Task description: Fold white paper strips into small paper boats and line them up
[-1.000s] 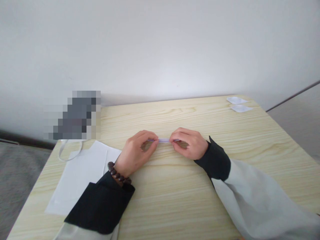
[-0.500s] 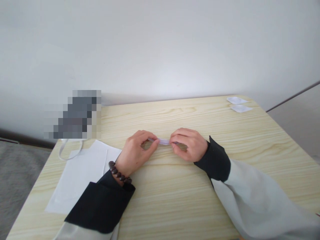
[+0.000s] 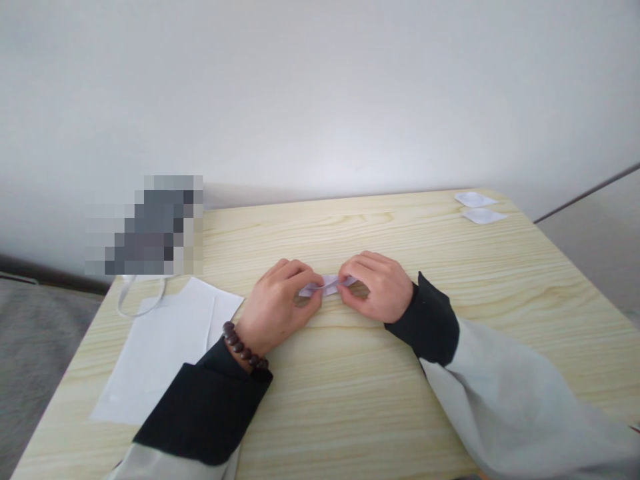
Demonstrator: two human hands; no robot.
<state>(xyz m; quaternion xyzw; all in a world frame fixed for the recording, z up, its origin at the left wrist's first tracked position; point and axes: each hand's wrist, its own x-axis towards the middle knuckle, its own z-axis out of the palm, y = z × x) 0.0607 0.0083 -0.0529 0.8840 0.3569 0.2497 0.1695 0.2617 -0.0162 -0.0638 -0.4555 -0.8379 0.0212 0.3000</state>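
Note:
A small folded piece of white paper (image 3: 330, 285) is held between both hands, just above the middle of the wooden table (image 3: 350, 400). My left hand (image 3: 283, 300), with a dark beaded bracelet (image 3: 244, 347) at the wrist, pinches its left end between thumb and fingers. From the other side my right hand (image 3: 379, 285) grips the right part, fingertips curled against the thumb. The fingers cover parts of the paper, so its full shape is hidden.
White paper sheets (image 3: 165, 350) lie at the left, partly under my left sleeve. Two folded diamond-shaped papers, one the nearer folded paper (image 3: 483, 216), rest at the far right corner. A pixelated dark object (image 3: 155, 227) with a white loop (image 3: 143, 313) stands at the back left. Behind is a white wall (image 3: 320, 100).
The folded paper has been turned so more of its face shows. My left fingers have shifted slightly right along it, while my right hand is nearly in place.

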